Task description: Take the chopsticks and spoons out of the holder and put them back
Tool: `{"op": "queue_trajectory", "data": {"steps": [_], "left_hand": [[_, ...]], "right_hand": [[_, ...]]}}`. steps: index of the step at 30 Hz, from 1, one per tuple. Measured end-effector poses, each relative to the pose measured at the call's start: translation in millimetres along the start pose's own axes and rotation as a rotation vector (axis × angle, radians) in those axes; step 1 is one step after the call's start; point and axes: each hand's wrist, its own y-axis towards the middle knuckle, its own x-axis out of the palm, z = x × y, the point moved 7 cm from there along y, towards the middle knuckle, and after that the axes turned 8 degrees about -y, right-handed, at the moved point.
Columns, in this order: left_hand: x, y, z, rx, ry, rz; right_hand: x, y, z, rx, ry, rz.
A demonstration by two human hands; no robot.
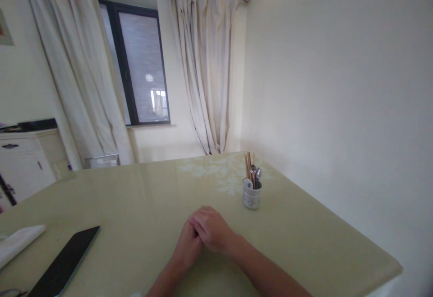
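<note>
Left hand (187, 246) and right hand (214, 228), clasped together near the cup (252, 198), might tip it through a careless sweep.

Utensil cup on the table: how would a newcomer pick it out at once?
Find the pale green table and look beyond the person's right hand, toward the right wall. There stands a patterned white cup; unlike the flat black slab at left, it is upright, with chopsticks and spoons sticking out.

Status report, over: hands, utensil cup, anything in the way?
Right hand clasped over left hand. Utensil cup upright, ahead to the right, untouched; chopsticks and spoons inside. Dark flat object left, off the line to the cup.
</note>
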Motion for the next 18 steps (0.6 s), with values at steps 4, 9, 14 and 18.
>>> {"op": "queue_trajectory", "data": {"steps": [4,9,14,18], "left_hand": [[-1.7,-5.6,-2.4,-0.045,0.111,-0.016],[5.1,-13.4,-7.9,0.034,0.298,-0.095],[0.0,-16.4,-10.1,0.123,0.321,-0.091],[-4.9,-17.4,5.1,0.174,0.322,-0.093]], "right_hand": [[9.5,-6.3,6.7,0.170,0.345,0.012],[-6.8,-20.0,10.2,0.164,0.431,-0.059],[-12.9,-18.4,2.8,0.108,0.420,-0.052],[-23.9,-16.9,11.1,0.085,0.254,0.099]]}}
